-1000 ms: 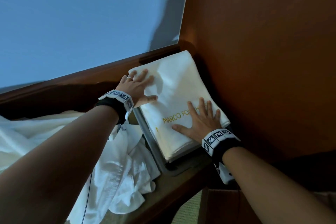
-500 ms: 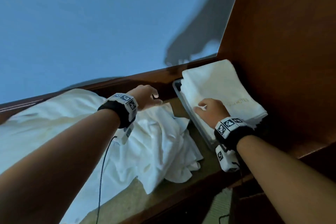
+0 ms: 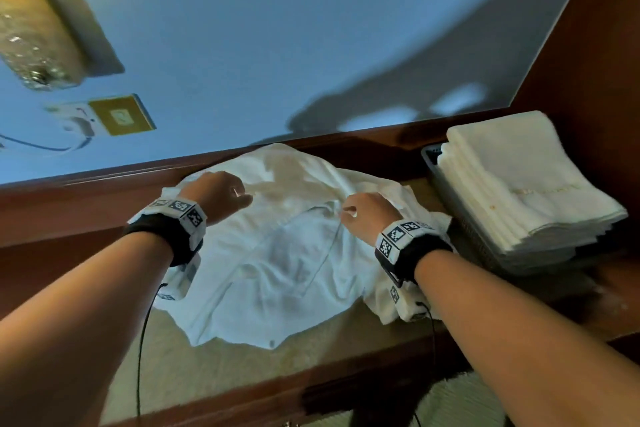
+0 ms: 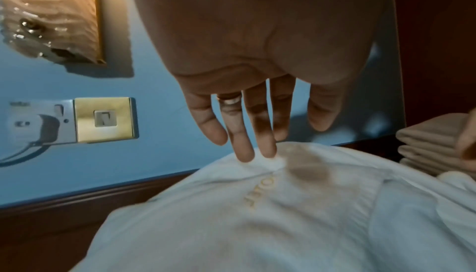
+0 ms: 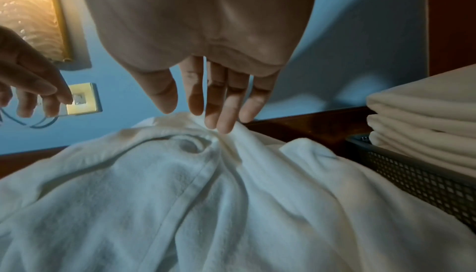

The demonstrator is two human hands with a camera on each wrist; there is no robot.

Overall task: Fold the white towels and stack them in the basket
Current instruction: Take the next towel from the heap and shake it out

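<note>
A crumpled white towel (image 3: 287, 253) lies spread over the beige counter, with more loose cloth bunched under it at the right. My left hand (image 3: 221, 194) hangs over its far left part, and its straight fingers (image 4: 244, 154) touch the cloth near gold lettering. My right hand (image 3: 363, 215) is over the middle, where its fingertips (image 5: 221, 127) touch a raised fold; the thumb stays apart. Neither hand grips anything. On the right, a tall stack of folded white towels (image 3: 519, 191) fills the grey mesh basket (image 5: 425, 178).
A dark wooden panel (image 3: 588, 45) rises behind the basket. A wooden ledge (image 3: 104, 191) runs along the blue wall, which carries a lit lamp (image 3: 38, 45) and a brass switch (image 3: 121, 114) beside a plugged socket. Bare counter (image 3: 242, 374) shows in front.
Both hands left the folded stack in the basket and moved left over the crumpled towel. My head turned left, so the basket now sits at the right.
</note>
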